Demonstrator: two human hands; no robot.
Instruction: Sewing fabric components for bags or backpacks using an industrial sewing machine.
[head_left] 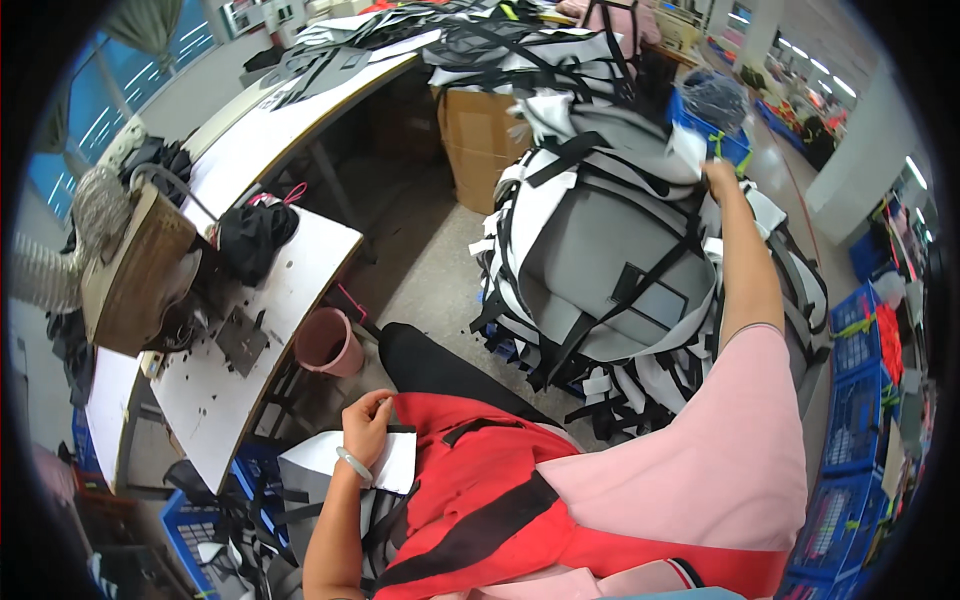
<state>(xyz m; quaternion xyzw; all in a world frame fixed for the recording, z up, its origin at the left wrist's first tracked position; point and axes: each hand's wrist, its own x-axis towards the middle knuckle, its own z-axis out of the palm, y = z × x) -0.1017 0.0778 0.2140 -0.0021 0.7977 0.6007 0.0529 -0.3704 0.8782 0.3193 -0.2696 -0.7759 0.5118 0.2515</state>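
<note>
My right hand point(719, 178) reaches out to the far right, fingers closed on the edge of a grey and white fabric piece point(640, 140). That piece lies on top of a large stack of grey cut panels point(600, 240) with black webbing straps and white edges. Close to my body, my left hand point(366, 430) is closed beside the edge of my red apron point(470, 440). What its fingers pinch, if anything, is hidden. Below the left wrist sits a white sheet-like piece point(398, 463), with grey panels and black straps point(300, 515) under it.
At left stands a white worktable point(200, 420) with a brown machine point(140, 270) and a black cloth bundle point(255, 240). A pink bucket point(328, 342) is by its edge. A cardboard box point(485, 140) stands beyond. Blue crates point(850, 420) line the right side.
</note>
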